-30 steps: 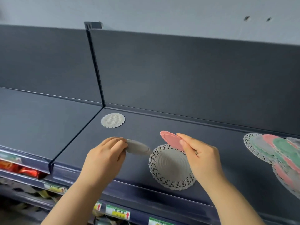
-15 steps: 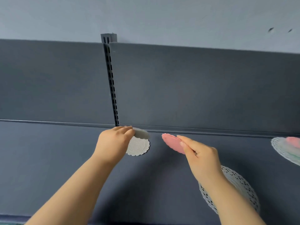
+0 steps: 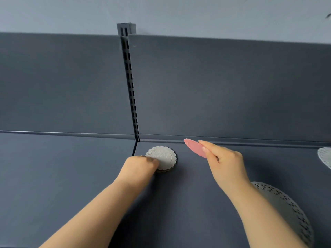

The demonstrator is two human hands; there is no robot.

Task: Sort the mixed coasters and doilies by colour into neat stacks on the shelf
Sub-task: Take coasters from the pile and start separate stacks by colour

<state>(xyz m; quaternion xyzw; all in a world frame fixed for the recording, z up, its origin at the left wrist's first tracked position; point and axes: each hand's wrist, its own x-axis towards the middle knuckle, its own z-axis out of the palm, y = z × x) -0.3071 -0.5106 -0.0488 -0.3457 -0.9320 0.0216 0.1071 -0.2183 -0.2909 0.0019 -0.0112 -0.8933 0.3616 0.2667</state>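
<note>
Two doilies: near doily (image 3: pixel 286 208) under right forearm (image 3: pixel 258 210); far doily (image 3: pixel 325 157) at right edge.
Left hand (image 3: pixel 139 167): fingers curled on white coasters (image 3: pixel 163 155), two stacked on shelf (image 3: pixel 71 176).
Right hand (image 3: pixel 223 161): pinches pink coasters (image 3: pixel 194 146) aloft; count unclear.

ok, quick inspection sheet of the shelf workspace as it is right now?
surface: dark grey shelf, matte.
job's things: grey coaster stack lies flat near the back, just right of the upright; pink coasters are in the air, tilted, count unclear; white lace doily lies flat at near right, partly behind the right forearm; second doily is cut off by the right border.
clutter: nothing seen.
hands: left hand sits at the grey stack's near-left edge, fingers hidden, so its grip cannot be told; right hand pinches the pink coasters.
cables: nothing seen.
surroundings: slotted upright, grey back panel, pale wall.
</note>
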